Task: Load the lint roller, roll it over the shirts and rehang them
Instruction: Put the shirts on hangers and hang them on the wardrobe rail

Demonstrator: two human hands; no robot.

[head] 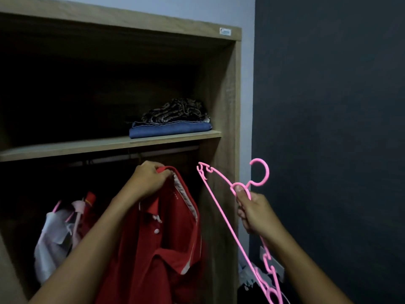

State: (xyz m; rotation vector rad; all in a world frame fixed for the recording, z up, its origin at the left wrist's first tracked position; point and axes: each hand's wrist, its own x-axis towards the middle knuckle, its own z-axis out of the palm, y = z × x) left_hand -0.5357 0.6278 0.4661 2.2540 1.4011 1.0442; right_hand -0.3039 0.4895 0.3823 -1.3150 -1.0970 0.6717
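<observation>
Head view shows your left hand closed on the top of the red polo shirt, holding it up in front of the open wardrobe, just below the shelf. Your right hand grips a pink hanger near its neck, tilted, hook up and to the right, apart from the shirt. Folded clothes sit on the shelf. Other garments hang lower left on pink hangers.
</observation>
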